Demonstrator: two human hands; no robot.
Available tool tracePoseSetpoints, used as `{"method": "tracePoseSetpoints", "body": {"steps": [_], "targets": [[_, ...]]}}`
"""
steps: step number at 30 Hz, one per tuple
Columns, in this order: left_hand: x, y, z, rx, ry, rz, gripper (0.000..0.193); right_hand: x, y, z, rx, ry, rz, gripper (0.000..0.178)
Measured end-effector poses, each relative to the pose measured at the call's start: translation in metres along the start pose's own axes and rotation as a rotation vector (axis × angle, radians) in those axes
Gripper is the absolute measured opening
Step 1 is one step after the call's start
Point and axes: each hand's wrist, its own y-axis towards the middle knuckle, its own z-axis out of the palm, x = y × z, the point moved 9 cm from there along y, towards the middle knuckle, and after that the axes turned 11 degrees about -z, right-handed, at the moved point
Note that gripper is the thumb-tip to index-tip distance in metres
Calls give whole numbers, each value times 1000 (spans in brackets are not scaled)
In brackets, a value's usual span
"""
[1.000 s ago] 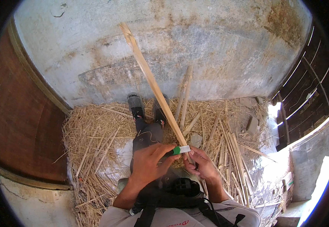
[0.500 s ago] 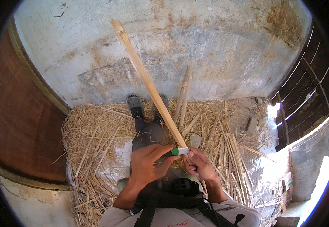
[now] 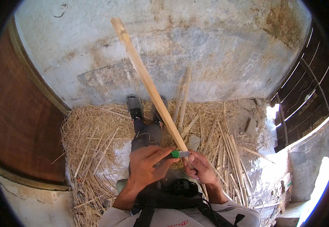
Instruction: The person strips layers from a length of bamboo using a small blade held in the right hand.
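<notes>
My left hand (image 3: 151, 162) is closed round the green end of a small knife (image 3: 183, 154), its short flat blade pointing right. That blade lies across the near end of a long pale wooden strip (image 3: 149, 85), close to my right fingers. My right hand (image 3: 201, 168) is closed on this near end, thumb on top. From there the strip slants up and away to the left, over my feet and in front of the wall. My left palm hides part of the knife handle.
Shavings (image 3: 92, 125) and loose strips (image 3: 232, 162) cover much of the floor around my legs. Two sticks (image 3: 183, 96) lean on the stained wall (image 3: 210, 49) ahead. A brown panel (image 3: 28, 113) stands at left, dark slats (image 3: 304, 90) at right. A brick-like block (image 3: 251, 126) lies at right.
The knife blade has tilted and moved slightly down, now looking grey rather than bright. Both hands keep their grip, and the wooden strip has shifted only a little.
</notes>
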Motion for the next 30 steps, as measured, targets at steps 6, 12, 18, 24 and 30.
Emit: {"method": "tracePoseSetpoints", "body": {"steps": [6, 12, 18, 24, 30], "targets": [[23, 29, -75, -366, 64, -100, 31, -36, -22, 5, 52, -79, 75, 40], [39, 22, -74, -294, 91, -182, 32, -20, -18, -5, -104, -80, 72, 40], [17, -1, -8, 5, -157, -141, 32, 1, 0, -4, -117, -39, -17, 39], [10, -3, -1, 24, -188, 22, 37, -30, -6, -10, -164, 177, 130, 37], [6, -5, -3, 9, -145, 40, 38, -5, 1, 5, -71, 82, 93, 36]]}}
